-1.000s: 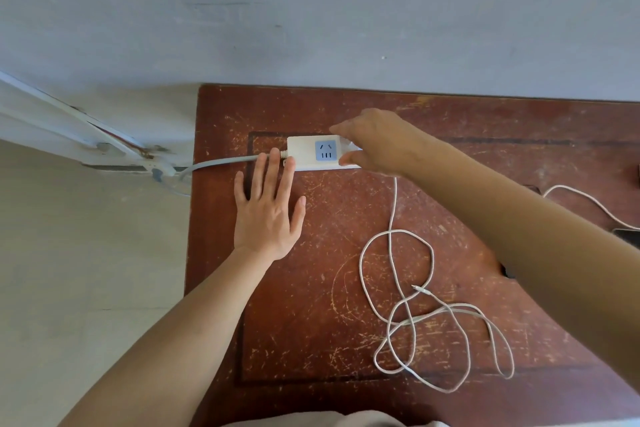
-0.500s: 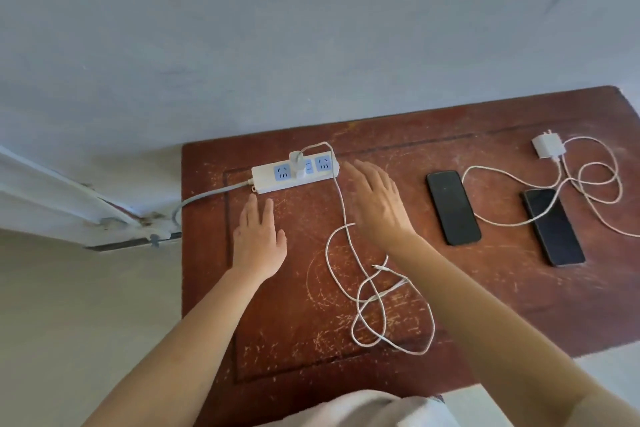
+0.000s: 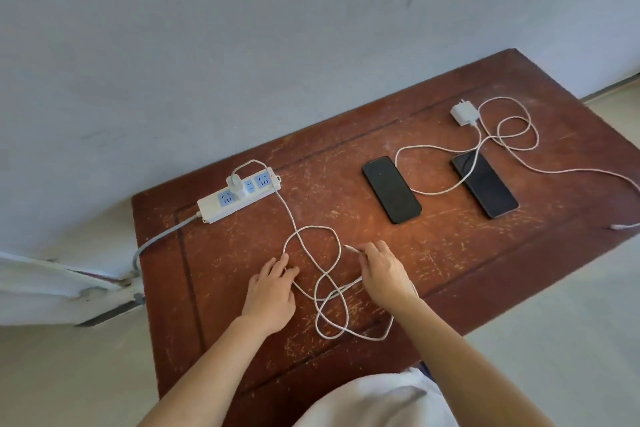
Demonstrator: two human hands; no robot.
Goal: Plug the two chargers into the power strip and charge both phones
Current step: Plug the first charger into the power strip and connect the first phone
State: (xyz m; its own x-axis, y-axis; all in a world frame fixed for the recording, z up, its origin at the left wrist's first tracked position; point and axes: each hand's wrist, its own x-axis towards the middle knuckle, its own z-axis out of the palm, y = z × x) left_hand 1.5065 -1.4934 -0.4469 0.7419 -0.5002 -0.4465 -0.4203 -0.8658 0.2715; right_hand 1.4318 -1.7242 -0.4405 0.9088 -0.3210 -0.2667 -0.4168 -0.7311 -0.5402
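Observation:
A white power strip (image 3: 221,210) lies at the back left of the brown table (image 3: 450,253). One white charger (image 3: 237,185) is plugged into it. Its white cable (image 3: 313,229) runs forward into loose loops. My left hand (image 3: 272,291) rests flat on the table, fingertips touching a loop. The fingertips of my right hand (image 3: 382,276) pinch this cable just behind its free plug (image 3: 349,247). Two black phones, the left phone (image 3: 391,189) and the right phone (image 3: 485,184), lie face up. A second charger (image 3: 464,113) lies unplugged at the back right, its cable (image 3: 516,135) looped.
The strip's grey lead (image 3: 162,236) drops off the table's left edge. A pale wall stands close behind the table. The second cable's end (image 3: 621,226) lies near the right edge. White cloth (image 3: 374,402) shows at the near edge.
My right hand left the power strip and came back to the cable's free end. My left hand slid back from the strip to the cable loops. The view swung right, showing the phones.

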